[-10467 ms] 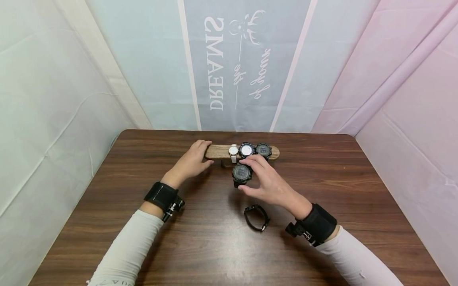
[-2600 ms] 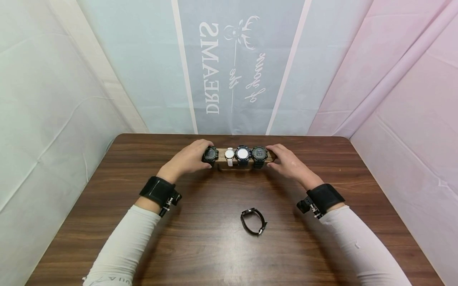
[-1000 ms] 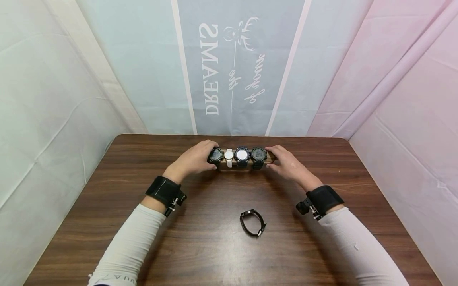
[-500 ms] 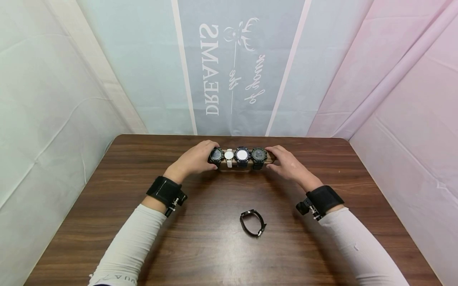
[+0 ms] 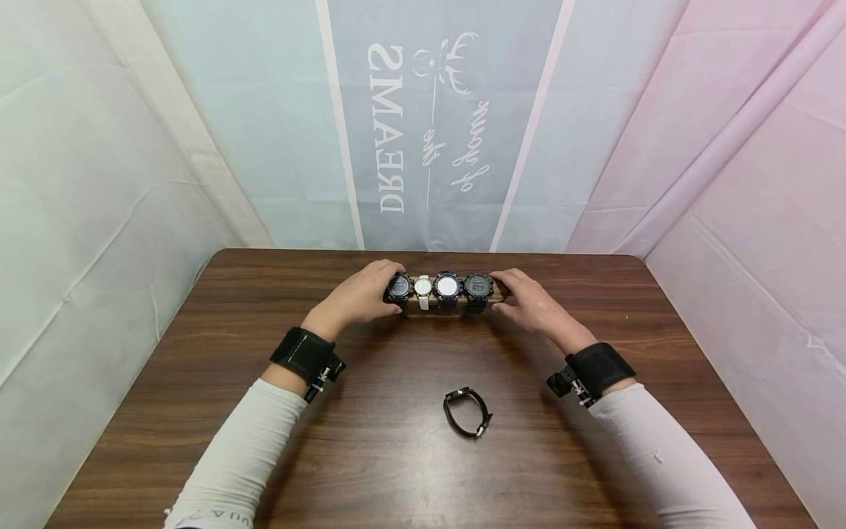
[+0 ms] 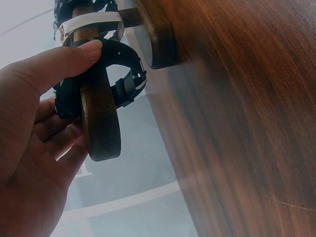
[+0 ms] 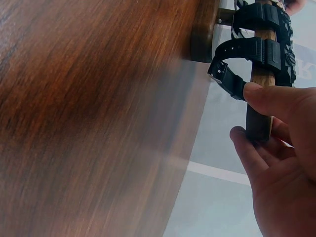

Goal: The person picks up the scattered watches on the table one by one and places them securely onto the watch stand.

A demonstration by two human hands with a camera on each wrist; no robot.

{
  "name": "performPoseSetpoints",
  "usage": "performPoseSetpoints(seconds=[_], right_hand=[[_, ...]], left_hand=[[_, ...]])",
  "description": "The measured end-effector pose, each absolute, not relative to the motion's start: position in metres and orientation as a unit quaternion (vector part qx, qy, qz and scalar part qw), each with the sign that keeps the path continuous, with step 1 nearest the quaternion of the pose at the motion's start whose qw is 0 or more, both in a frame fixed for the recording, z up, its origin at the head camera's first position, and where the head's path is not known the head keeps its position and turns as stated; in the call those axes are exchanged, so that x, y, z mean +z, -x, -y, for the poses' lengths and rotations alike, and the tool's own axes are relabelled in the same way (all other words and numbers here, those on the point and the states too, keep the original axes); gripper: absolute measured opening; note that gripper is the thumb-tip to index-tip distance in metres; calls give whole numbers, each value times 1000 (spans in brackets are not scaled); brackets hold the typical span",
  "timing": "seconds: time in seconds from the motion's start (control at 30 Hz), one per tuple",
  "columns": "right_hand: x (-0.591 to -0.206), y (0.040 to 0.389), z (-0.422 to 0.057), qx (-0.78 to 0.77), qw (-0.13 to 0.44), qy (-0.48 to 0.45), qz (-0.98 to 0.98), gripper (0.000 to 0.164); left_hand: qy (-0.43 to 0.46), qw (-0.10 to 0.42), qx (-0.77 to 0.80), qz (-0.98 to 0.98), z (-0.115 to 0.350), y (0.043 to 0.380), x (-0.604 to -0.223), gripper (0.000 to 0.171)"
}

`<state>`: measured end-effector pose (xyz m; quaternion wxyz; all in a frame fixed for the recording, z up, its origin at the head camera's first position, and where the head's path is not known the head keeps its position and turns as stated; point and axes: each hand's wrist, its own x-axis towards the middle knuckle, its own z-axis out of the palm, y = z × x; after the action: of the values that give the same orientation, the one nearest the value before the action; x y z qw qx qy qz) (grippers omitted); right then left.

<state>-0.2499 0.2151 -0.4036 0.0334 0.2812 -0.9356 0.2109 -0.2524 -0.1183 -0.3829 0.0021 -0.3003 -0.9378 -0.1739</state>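
Observation:
A wooden watch stand (image 5: 499,291) near the table's back edge carries several wristwatches side by side. My left hand (image 5: 360,295) grips the leftmost black wristwatch (image 5: 399,286); in the left wrist view its thumb presses the strap (image 6: 120,51) and the bar's end sticks out bare. Beside that hang a white wristwatch (image 5: 423,288), a dark one with a bright face (image 5: 448,285) and another black wristwatch (image 5: 479,286). My right hand (image 5: 532,303) holds the stand's right end, thumb in front, fingers behind and below, as the right wrist view shows.
On the table (image 5: 370,455) nearer to me lies a thin black wristwatch (image 5: 485,415), its strap closed in a loop. A grey-blue printed cloth (image 5: 436,132) hangs behind the table, with pale cloth walls on both sides.
The black watch held by my right hand earliest is now on the bar's left end, later slid right against the white one. My right hand moved to the stand's right end. Lately both hands are still.

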Motion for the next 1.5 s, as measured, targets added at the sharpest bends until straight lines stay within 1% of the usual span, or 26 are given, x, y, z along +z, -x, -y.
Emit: performPoseSetpoints(seconds=[0.23, 0.47, 0.57, 0.73, 1.13, 1.3, 1.5], right_hand=[[-404, 250, -215, 212, 34, -282, 935, 58], [-405, 250, -215, 210, 34, -280, 936, 59], [-404, 250, -215, 211, 30, -279, 936, 59], [-403, 250, -216, 210, 27, -279, 937, 59], [-404, 250, -215, 206, 32, -287, 935, 59], [-403, 250, -215, 204, 30, -285, 936, 59], [-402, 250, -215, 206, 27, -283, 936, 59]], left_hand=[[306, 5, -174, 936, 120, 252, -385, 66], [313, 26, -162, 936, 121, 248, -386, 81], [323, 44, -151, 933, 122, 244, -383, 82], [346, 68, -141, 925, 121, 233, -375, 78], [408, 107, -138, 896, 109, 205, -364, 72], [422, 107, -144, 889, 104, 190, -365, 64], [431, 106, -154, 883, 101, 176, -371, 60]])
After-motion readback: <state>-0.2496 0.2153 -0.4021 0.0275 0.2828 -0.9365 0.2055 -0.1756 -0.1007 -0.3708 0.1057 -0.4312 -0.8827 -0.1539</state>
